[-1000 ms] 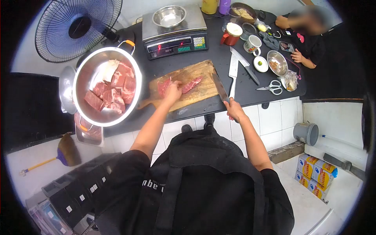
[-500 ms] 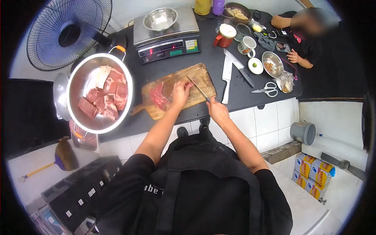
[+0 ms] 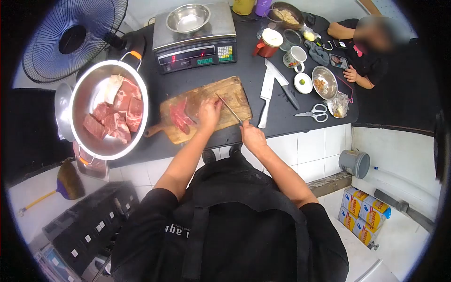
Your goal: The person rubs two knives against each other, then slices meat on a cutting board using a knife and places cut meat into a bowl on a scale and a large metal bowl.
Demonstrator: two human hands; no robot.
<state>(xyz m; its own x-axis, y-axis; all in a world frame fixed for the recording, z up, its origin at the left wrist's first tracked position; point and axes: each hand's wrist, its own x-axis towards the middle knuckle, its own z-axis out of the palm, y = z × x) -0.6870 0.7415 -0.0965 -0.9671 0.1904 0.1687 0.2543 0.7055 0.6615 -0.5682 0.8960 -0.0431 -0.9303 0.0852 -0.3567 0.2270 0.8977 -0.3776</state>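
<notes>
left hand (image 3: 210,113) at the meat, right hand (image 3: 253,137) around the knife (image 3: 229,109)

my left hand bends over a small piece of meat (image 3: 221,100) on the wooden cutting board (image 3: 237,89), its fingers partly curled; they hide most of the piece, and i cannot tell whether they pinch it or only press from above. my right hand is wrapped around the knife's handle, the blade slanting just beside my left fingertips. a larger red slice (image 3: 179,117) lies flat on the board, left of my hand and apart from it.

raw and moist-looking, the meat is likely soft, limp and slippery, light in pieces this small and apt to slide or squash under a careless grip. the sound hold, i judge, is on top, fingertips tucked back from the blade; the slice is best lifted from both ends, lest it sag.
</notes>
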